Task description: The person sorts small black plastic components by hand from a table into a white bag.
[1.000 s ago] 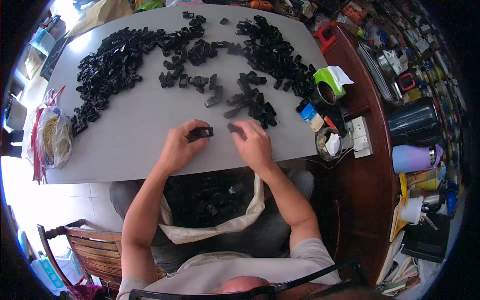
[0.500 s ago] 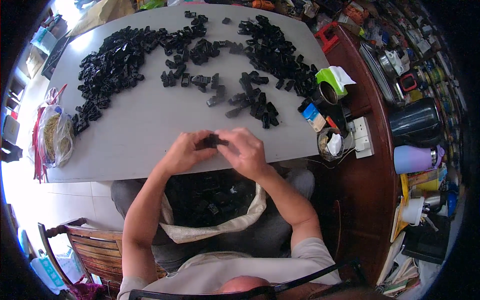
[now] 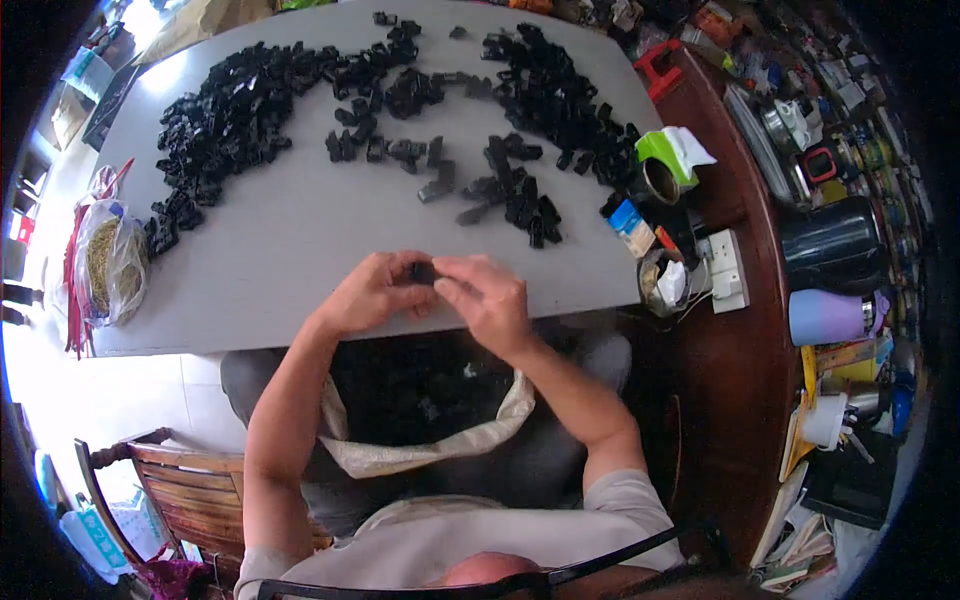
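Note:
Over the near edge of the pale table (image 3: 280,265), both of my hands meet around a small black plastic part (image 3: 423,273). My left hand (image 3: 368,295) grips it between thumb and fingers. From the other side, the fingertips of my right hand (image 3: 488,300) pinch its right end; the fingers hide much of it, so its exact kind does not show. Many similar black parts lie in a large heap (image 3: 225,120) at the left, another heap (image 3: 550,90) at the right and loose groups between. Below my hands an open whitish sack (image 3: 400,458) on my lap holds more dark parts.
At the table's left edge stands a clear plastic bag (image 3: 112,265) of thin yellowish pieces. To the right are a green tissue pack (image 3: 665,152), a dark cup (image 3: 658,182), a small bin (image 3: 662,285) and a white power strip (image 3: 728,270). A wooden chair (image 3: 190,485) stands at the lower left.
The black part has turned between my fingers and shows less of its length. My hands stay at nearly the same place, and the whole view has shifted slightly.

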### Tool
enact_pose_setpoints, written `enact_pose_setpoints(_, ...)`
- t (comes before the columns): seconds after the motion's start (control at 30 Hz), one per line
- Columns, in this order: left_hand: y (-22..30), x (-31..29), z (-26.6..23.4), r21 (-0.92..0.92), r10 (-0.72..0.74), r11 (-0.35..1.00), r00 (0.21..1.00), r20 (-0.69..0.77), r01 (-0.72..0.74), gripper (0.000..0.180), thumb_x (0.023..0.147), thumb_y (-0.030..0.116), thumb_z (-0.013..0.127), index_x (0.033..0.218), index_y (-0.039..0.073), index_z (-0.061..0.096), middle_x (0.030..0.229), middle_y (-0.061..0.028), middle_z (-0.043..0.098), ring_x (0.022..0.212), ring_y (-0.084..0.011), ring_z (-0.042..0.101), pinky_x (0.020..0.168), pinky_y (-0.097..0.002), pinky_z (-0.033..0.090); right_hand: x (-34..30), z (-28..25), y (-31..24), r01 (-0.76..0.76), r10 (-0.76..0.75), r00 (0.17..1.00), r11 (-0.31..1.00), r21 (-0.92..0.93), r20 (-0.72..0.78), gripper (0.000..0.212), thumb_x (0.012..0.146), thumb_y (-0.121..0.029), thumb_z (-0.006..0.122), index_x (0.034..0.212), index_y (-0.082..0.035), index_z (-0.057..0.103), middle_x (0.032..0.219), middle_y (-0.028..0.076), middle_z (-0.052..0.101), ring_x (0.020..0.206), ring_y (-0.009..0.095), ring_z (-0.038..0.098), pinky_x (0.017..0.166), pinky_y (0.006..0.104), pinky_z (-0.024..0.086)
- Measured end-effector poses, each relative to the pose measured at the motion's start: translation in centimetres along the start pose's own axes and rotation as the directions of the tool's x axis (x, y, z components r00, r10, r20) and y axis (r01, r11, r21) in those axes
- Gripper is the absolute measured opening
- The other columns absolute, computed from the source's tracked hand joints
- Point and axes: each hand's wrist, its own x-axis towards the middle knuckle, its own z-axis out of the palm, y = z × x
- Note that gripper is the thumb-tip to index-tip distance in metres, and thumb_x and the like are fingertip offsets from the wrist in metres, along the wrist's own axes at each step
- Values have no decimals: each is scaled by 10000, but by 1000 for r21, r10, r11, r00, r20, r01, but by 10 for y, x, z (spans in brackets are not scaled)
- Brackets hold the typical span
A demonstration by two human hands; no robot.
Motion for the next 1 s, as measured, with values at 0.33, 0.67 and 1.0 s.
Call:
enact_pose_setpoints(0.33,3,6,-4,55,-28,998,999,22,27,330,1005,69,685,1308,-52,645,998,-65,730,836,-113,688,788,-276,580,0,-2,1,131,-133,991,984,-122,-7,260,889,-56,803,1142,-3,779,1096,172,791,941,338,757,846,387,603)
enact_pose_setpoints(0.67,-4,0,-3,6,79,997,997,6,-79,369,1090,252,656,1319,-38,641,971,-52,717,825,-119,676,788,-296,587,-9,4,-6,-386,366,922,881,273,122,257,982,-158,720,1168,18,742,1102,187,782,912,286,770,830,397,598)
enact_pose_setpoints(1.0,8,19,-9,568,43,823,994,-100,22,490,1023,254,700,1449,87,525,1032,-124,728,742,-207,711,726,-374,577,16,-39,7,-325,193,712,943,73,675,245,970,-173,712,1155,-17,753,974,202,783,909,335,767,787,388,586)
